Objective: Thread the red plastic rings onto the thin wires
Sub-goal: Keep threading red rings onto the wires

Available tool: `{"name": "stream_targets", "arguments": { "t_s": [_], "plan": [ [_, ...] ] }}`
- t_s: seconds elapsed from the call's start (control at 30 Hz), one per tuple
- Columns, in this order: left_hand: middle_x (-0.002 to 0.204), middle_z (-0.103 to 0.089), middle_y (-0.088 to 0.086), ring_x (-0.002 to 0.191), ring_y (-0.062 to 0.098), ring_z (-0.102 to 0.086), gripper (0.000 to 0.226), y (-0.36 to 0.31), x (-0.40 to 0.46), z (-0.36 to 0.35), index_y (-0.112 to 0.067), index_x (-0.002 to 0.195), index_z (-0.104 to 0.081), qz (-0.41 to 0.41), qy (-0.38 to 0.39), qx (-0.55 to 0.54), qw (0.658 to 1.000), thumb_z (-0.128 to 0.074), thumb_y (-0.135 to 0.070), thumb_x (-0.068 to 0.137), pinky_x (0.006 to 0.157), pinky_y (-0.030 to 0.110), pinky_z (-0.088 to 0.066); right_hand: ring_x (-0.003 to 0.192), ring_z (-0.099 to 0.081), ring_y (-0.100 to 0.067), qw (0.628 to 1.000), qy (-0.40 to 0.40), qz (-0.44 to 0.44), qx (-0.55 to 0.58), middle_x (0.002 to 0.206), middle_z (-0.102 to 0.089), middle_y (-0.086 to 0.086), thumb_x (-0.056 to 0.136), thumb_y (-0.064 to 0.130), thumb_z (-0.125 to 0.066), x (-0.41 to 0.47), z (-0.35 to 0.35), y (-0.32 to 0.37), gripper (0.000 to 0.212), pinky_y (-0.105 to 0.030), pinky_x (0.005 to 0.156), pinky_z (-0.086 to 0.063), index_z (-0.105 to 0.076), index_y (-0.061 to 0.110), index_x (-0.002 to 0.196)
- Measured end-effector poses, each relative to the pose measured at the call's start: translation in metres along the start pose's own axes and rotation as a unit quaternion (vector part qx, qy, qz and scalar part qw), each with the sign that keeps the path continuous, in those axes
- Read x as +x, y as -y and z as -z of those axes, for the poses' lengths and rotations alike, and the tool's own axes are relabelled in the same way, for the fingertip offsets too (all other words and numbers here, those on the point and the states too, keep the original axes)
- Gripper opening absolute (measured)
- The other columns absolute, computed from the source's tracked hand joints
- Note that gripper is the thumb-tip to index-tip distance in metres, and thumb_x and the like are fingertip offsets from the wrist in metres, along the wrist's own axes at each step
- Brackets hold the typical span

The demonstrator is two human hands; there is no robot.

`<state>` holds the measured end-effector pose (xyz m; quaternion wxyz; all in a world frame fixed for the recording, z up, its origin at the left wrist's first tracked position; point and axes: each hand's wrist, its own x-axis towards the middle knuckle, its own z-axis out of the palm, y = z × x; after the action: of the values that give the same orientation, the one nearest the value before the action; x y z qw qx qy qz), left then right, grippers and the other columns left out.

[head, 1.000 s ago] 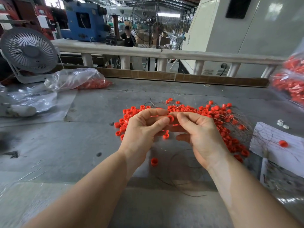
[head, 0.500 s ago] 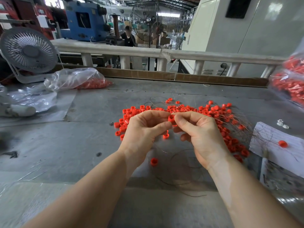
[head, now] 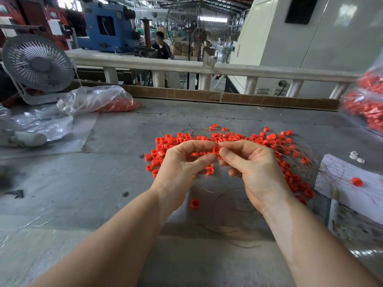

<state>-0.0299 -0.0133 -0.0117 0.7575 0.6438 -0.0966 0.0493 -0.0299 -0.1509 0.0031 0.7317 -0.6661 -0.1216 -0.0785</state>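
My left hand (head: pixel 182 165) and my right hand (head: pixel 256 169) meet fingertip to fingertip above the grey table (head: pixel 93 183). Between them is one red ring (head: pixel 217 150), pinched by my left index finger and thumb. My right index finger and thumb pinch together right against it, on a thin wire too fine to see there. Dark wire loops (head: pixel 244 246) trail on the table below my hands. A pile of loose red rings (head: pixel 269 139) tangled with thin wires lies just beyond. One single ring (head: pixel 195 204) sits near my left wrist.
A plastic bag of red rings (head: pixel 99 98) lies at the back left beside a small fan (head: pixel 38 63). Another bag of rings (head: pixel 366 108) is at the right edge. Paper sheets (head: pixel 342 189) with one ring (head: pixel 356 181) lie to the right. A railing (head: pixel 248 69) borders the far edge.
My right fingers have curled in closer to the ring, and both hands have stayed pinched together at the same spot over the pile.
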Motion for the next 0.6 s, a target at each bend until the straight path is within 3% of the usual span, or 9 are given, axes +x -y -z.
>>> {"name": "stream_targets", "arguments": {
  "t_s": [0.17, 0.33, 0.6],
  "plan": [
    [0.087, -0.073, 0.002, 0.083, 0.023, -0.062, 0.018, -0.0006, -0.0007, 0.0005, -0.021, 0.087, -0.072, -0.021, -0.007, 0.034, 0.999, -0.071, -0.016, 0.07, 0.077, 0.037, -0.052, 0.06, -0.063, -0.006, 0.999, 0.009, -0.039, 0.022, 0.063, -0.068, 0.002, 0.075, 0.004, -0.068, 0.0003, 0.0019, -0.0011, 0.011, -0.014, 0.047, -0.042, -0.069, 0.015, 0.076],
    [0.07, -0.07, -0.01, 0.062, 0.005, -0.055, 0.028, 0.0027, 0.001, 0.001, -0.031, 0.076, -0.071, -0.055, 0.001, 0.089, 0.994, -0.069, -0.003, 0.079, 0.058, 0.017, -0.047, 0.057, -0.064, -0.01, 0.997, 0.008, -0.066, 0.035, 0.062, -0.068, -0.002, 0.058, 0.024, -0.072, 0.0007, 0.0019, -0.0019, 0.007, -0.015, 0.048, -0.045, -0.07, 0.019, 0.063],
    [0.071, -0.068, -0.01, 0.06, 0.003, -0.052, 0.03, 0.0033, 0.0016, 0.0004, -0.035, 0.08, -0.072, -0.072, 0.027, 0.105, 0.991, -0.068, -0.005, 0.081, 0.058, 0.016, -0.045, 0.049, -0.057, -0.007, 0.997, 0.01, -0.038, 0.063, 0.054, -0.062, 0.001, 0.064, 0.002, -0.069, 0.0038, 0.0032, -0.0043, 0.011, -0.013, 0.05, -0.045, -0.063, 0.011, 0.068]
  ]
}}
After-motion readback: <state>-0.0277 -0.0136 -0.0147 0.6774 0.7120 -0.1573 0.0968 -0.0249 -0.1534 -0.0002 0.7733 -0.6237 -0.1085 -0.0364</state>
